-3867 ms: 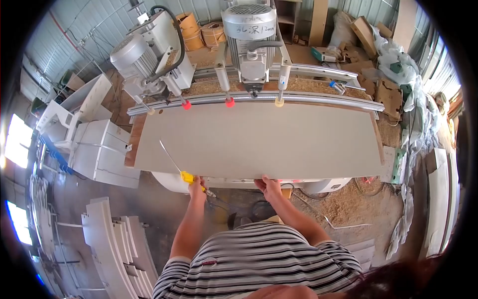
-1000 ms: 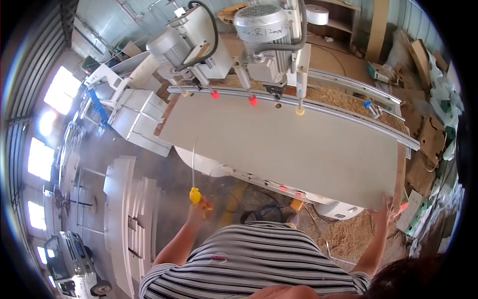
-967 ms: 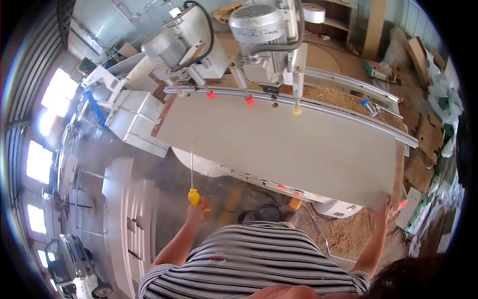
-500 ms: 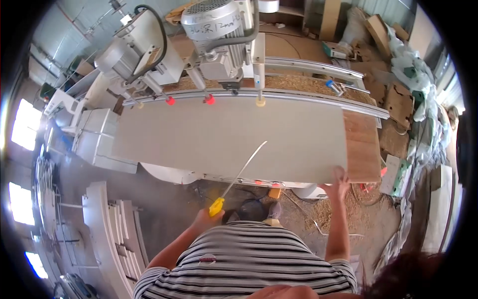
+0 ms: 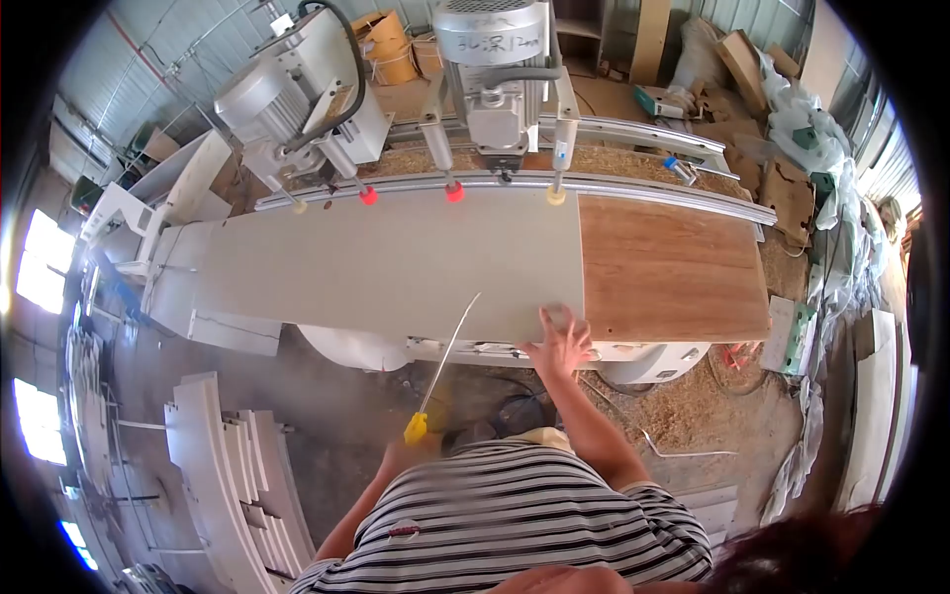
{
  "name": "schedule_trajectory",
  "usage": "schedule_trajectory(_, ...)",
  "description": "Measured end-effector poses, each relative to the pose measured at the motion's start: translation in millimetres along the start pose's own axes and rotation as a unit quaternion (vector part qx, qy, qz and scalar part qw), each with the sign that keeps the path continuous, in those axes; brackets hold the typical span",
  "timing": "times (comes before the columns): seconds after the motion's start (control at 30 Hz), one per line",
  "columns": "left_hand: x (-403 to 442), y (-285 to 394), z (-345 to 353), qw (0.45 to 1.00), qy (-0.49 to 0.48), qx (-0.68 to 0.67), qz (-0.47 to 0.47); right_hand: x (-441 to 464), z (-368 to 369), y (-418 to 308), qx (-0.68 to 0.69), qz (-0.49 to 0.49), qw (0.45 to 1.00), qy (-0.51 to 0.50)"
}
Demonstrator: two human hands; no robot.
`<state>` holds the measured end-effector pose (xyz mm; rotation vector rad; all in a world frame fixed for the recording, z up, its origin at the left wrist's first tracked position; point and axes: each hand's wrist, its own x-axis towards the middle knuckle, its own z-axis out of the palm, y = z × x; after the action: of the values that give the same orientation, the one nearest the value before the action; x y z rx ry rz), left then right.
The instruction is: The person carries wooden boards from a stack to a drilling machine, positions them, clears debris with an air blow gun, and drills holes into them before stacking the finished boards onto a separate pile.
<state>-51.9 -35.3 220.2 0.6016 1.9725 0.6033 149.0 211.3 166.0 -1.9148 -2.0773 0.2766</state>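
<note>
My left hand (image 5: pixel 408 457), low in front of my body, is closed round the yellow handle of an air blow gun (image 5: pixel 416 428). The gun's long thin metal nozzle points up and away, its tip over the front part of a pale grey board (image 5: pixel 396 257). My right hand (image 5: pixel 562 345) lies with spread fingers on the board's front right corner, thumb towards its front edge. The board rests flat on the drilling machine's table, below the red-tipped and yellow-tipped hold-down rods, with its back edge along the metal rail.
A brown wooden tabletop (image 5: pixel 673 267) shows right of the board. Drill motors (image 5: pixel 495 59) hang over the metal rail (image 5: pixel 673 193). Sawdust (image 5: pixel 683 411) covers the floor at right. Stacked white panels (image 5: pixel 223 475) stand at lower left; cardboard and plastic sheeting (image 5: pixel 836 188) lie at right.
The board has slid left along the rail, uncovering more of the brown tabletop. My right hand has moved left with its corner. The blow gun stays in my left hand.
</note>
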Motion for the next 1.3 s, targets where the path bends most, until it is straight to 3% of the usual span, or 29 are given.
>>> schedule_trajectory(0.37, -2.7, -14.2, -50.6, 1.000, -0.024, 0.001, 0.004, -11.3, 7.3, -58.0, 0.014, 0.009, 0.999, -0.049)
schedule_trajectory(0.47, 20.8, -49.8, -53.3, 0.995, -0.047, -0.024, 0.083, -12.5, 5.1, -59.1, 0.002, 0.015, 0.997, -0.071)
schedule_trajectory(0.6, 26.7, -53.9, -56.6, 0.993, -0.051, -0.021, 0.100, -12.8, 2.0, -60.9, 0.001, 0.014, 0.997, -0.075)
schedule_trajectory(0.7, 21.0, -40.1, -58.3, 0.996, -0.042, 0.020, 0.071, -10.8, 2.8, -60.6, 0.001, 0.019, 0.996, -0.084)
schedule_trajectory(0.8, 16.6, -33.9, -61.1, 0.998, -0.032, -0.036, 0.027, -11.1, 3.2, -61.1, -0.006, 0.023, 0.995, -0.092)
schedule_trajectory(1.03, 3.2, -19.4, -63.2, 0.994, 0.016, 0.098, 0.047, -10.8, 0.2, -62.5, -0.030, 0.025, 0.995, -0.091)
schedule_trajectory(1.3, -10.8, -19.3, -47.3, 0.994, 0.073, 0.071, 0.036, -10.6, 9.6, -43.9, -0.006, -0.015, 0.996, -0.092)
